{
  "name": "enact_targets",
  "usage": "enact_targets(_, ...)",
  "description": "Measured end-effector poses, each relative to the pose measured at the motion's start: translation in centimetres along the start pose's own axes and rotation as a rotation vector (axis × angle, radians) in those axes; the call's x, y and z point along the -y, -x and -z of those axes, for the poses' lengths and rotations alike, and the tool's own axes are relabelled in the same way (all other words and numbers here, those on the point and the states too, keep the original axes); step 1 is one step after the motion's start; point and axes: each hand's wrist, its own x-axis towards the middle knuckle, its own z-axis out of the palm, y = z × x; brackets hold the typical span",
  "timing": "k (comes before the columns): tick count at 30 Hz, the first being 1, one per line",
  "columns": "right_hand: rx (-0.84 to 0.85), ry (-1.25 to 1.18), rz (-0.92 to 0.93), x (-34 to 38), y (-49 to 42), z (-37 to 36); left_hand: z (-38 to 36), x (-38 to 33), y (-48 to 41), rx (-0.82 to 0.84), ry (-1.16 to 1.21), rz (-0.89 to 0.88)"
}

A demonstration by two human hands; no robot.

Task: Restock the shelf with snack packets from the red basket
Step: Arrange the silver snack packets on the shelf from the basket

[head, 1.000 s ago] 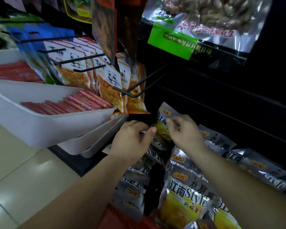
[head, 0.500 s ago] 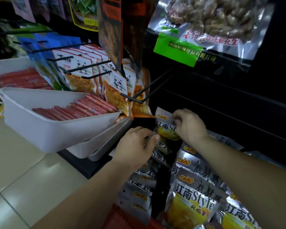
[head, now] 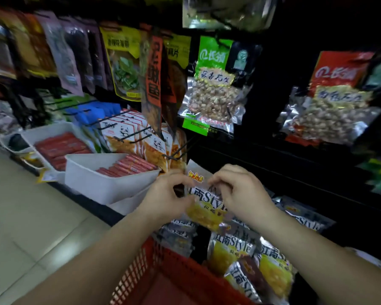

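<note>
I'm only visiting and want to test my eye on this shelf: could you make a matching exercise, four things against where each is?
Things:
1 snack packet
2 red basket
3 red sausages
4 green-label peanut bag

Places:
A in a white tray
B hanging high up
C gripped by left hand and right hand
D lowest in view, between the forearms

Pairs: 1-C, 2-D, 3-A, 4-B
</note>
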Motion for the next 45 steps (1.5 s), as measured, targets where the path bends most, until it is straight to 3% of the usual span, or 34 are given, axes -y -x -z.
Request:
enact_targets(3,-0.165,0.051,0.063,2.8,2.0,3.4,1.3,-3.6,3.8,0.009,0.182,0.037)
enact_targets(6,-0.317,-0.175,-0.228,4.3,4.6,5.8,2.5,-6.5,7.2,-0.032,0.325,0.030)
enact_targets(9,-0.144,-0.835,-0.544,5.3,7.6,5.3,2.9,-7.8,9.4,-0.080,0.376,0.031)
enact_targets(12,-0.026,-1.091,-0.583,6.1,9.0,4.1,2.1,-8.3,11.1,-0.207,0.418,0.045)
enact_targets(15,0.034,-1.105,-0.494,5.5,8.6,3.9,1.6,-8.2,11.3,-0.380,0.490,0.114)
enact_targets(18,0.069,-1.015,-0.432,4.5,8.8,3.3,1.8,-8.1,10.6,-0.439,0.540,0.157)
enact_targets(22,0.004,-0.869,-0.481,3.7,7.9,2.0,1.9,-7.9,10.1,-0.271,0.547,0.132)
enact_targets(26,-0.080,-1.135,-0.531,3.6,7.0,2.0,1.9,-7.8,9.6,-0.045,0.575,0.165)
enact_targets(29,-0.028,-1.137,-0.506,3.2,7.1,2.5,1.6,-7.8,9.3,-0.095,0.598,0.195)
enact_targets(32,0.153,-1.085,-0.439,2.7,7.5,3.0,1.6,-7.7,9.2,-0.154,0.631,0.200)
enact_targets(36,0.091,-1.243,-0.455,2.7,7.7,3.0,1.4,-7.7,9.3,-0.115,0.638,0.167)
enact_targets(41,0.037,-1.249,-0.507,2.8,7.8,3.0,1.2,-7.0,9.9,0.136,0.693,0.177)
enact_targets(45,0.146,-1.199,-0.453,2.8,7.9,3.3,1.7,-6.5,9.5,0.011,0.685,0.190)
